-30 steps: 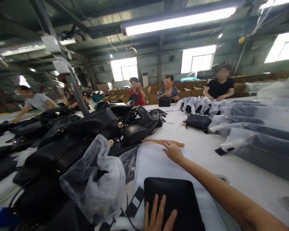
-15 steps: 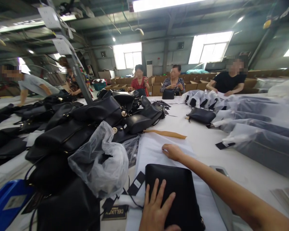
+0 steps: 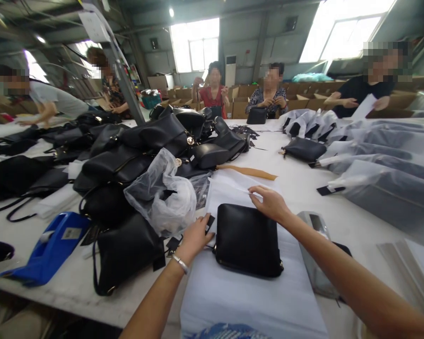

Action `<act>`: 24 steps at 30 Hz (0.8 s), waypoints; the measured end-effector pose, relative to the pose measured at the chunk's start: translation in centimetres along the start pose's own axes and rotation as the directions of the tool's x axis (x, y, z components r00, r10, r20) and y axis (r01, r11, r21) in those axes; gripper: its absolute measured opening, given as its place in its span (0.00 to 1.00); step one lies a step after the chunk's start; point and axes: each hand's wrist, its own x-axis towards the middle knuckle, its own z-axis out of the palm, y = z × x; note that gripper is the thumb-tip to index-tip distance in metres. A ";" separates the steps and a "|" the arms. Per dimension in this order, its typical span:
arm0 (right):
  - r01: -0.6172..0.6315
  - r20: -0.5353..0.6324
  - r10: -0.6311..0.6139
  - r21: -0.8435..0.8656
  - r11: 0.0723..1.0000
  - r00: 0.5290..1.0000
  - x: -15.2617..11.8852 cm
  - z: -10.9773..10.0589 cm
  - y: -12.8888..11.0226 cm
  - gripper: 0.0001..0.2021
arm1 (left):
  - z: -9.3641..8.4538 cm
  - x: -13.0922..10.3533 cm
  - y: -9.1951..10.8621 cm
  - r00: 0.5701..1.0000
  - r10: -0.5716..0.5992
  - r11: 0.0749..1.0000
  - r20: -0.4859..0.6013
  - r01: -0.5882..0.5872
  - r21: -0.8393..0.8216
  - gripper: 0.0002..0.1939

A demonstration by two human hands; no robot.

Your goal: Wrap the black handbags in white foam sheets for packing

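A black handbag (image 3: 247,242) lies flat on a stack of white paper sheets (image 3: 219,301). Left of the bag, my left hand (image 3: 195,238), with a silver bracelet at the wrist, is closed on a black hang tag (image 3: 209,223). My right hand (image 3: 270,203) is just beyond the bag's far edge, thumb and fingers pinching the top sheet, which is slightly raised there. A crumpled clear plastic bag (image 3: 176,207) rests beside my left hand. Behind the sheets lies a strip of brown paper (image 3: 249,172).
Black handbags (image 3: 155,136) are heaped at left, near a blue tape dispenser (image 3: 56,247). A grey device (image 3: 314,249) stands right of the sheets. Plastic-wrapped bags (image 3: 385,188) line the right side. Several people work around the table, one in a red top (image 3: 212,96).
My left hand has moved off the bag's surface to the hang tag at its left. My right hand has closed on the sheet's edge. The view has tilted down.
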 end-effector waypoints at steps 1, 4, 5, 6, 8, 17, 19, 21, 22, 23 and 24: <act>0.015 -0.019 -0.015 0.020 1.000 1.000 -0.4 -0.1 -0.4 0.09 | -0.3 -0.1 -0.1 1.000 -0.022 0.999 0.013 0.022 0.028 0.35; 0.046 -0.071 -0.041 0.062 0.997 0.997 -1.3 -0.8 -1.4 0.07 | -1.4 -0.6 -0.6 0.994 -0.111 0.986 0.012 0.108 0.128 0.35; 0.056 -0.089 -0.050 0.072 0.996 0.995 -1.5 -1.2 -1.6 0.07 | -1.7 -0.9 -0.8 0.990 -0.141 0.977 0.001 0.138 0.159 0.35; 0.070 -0.104 -0.062 0.083 0.994 0.993 -1.7 -1.7 -1.8 0.06 | -2.1 -1.2 -1.1 0.986 -0.168 0.968 -0.011 0.167 0.186 0.34; 0.108 -0.131 -0.094 0.099 0.989 0.987 -2.3 -2.7 -2.3 0.05 | -2.8 -1.9 -1.5 0.978 -0.207 0.952 -0.034 0.209 0.223 0.33; 0.250 -0.098 -0.240 0.100 0.963 0.966 -8.8 -6.0 -5.5 0.09 | -8.1 -8.1 3.7 0.925 -0.033 0.981 -0.379 0.103 0.166 0.18; 0.261 -0.070 -0.254 0.107 0.959 0.965 -10.6 -5.7 -6.1 0.10 | -8.8 -8.9 5.3 0.830 0.191 0.977 -0.525 -0.106 0.187 0.19; 0.272 -0.033 -0.270 0.112 0.956 0.962 -12.2 -5.0 -6.4 0.11 | -8.5 -8.8 6.5 0.741 0.443 0.896 -0.504 -0.349 0.275 0.24; 0.274 -0.013 -0.274 0.112 0.955 0.962 -12.9 -4.5 -6.5 0.11 | -8.0 -8.4 6.9 0.715 0.542 0.840 -0.442 -0.447 0.307 0.27; 0.273 0.008 -0.276 0.111 0.956 0.961 -13.5 -3.9 -6.6 0.12 | -7.3 -7.9 7.2 0.702 0.611 0.791 -0.366 -0.521 0.321 0.30; 0.269 0.028 -0.274 0.112 0.956 0.961 -14.1 -3.3 -6.6 0.12 | -6.3 -7.3 7.4 0.700 0.652 0.756 -0.291 -0.573 0.316 0.33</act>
